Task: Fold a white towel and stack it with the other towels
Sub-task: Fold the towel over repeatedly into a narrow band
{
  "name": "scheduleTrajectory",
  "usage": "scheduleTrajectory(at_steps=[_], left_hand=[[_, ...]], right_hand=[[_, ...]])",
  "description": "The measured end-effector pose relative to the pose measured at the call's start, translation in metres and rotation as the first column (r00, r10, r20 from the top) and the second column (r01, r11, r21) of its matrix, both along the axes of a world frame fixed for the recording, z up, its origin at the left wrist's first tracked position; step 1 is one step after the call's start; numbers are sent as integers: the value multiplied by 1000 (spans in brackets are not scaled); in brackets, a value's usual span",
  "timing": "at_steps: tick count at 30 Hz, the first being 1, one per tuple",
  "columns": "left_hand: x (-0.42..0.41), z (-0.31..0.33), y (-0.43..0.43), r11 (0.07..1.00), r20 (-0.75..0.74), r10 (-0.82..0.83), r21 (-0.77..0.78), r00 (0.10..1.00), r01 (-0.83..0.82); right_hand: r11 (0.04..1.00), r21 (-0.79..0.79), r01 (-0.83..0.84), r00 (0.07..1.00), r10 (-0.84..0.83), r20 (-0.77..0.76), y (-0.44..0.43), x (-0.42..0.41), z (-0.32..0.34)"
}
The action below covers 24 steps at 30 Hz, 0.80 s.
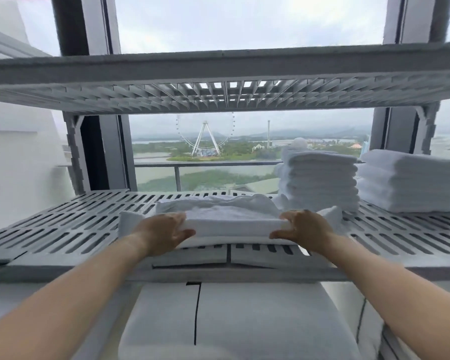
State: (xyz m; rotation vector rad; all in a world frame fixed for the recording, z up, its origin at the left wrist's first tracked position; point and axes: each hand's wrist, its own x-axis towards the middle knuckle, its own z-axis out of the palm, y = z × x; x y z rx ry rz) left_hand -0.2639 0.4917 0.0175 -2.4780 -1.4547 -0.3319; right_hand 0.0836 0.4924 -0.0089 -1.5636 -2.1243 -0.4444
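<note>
Left hand and right hand gripping opposite ends of a folded towel on a shelf

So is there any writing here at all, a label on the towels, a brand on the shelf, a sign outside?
No readable text anywhere.
On the white towel: no label shows.
On the towel stacks: nothing.
On the grey shelf: no brand or number.
On the distant buildings: too small and blurred to read.
</note>
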Motion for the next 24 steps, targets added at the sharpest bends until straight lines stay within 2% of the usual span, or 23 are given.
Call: scheduleTrajectory(at_steps=[6,9,11,18,24], left_hand=[[-3,-14,-42,1000,-95,8,-7,995,-9],[-1,-23,-50,1000,-136,15,-17,991,-18],[-2,-27,-52,999,-119,25,-45,993,-31],[-5,-33,-46,997,-59,-6,-71,998,2],[-11,-28,-34,967,174,-99,-214,980,136]], right_hand=[[976,-195,95,992,-77,100,-51,-2,-10],[961,-242,131,980,-88,179,-61,-2,-16],[958,-255,129,981,-86,176,-64,-3,-17],[955,-293,-39,985,-11,-169,-64,1,-18],[903,-414,-116,931,-46,-362,-59,5,-6]])
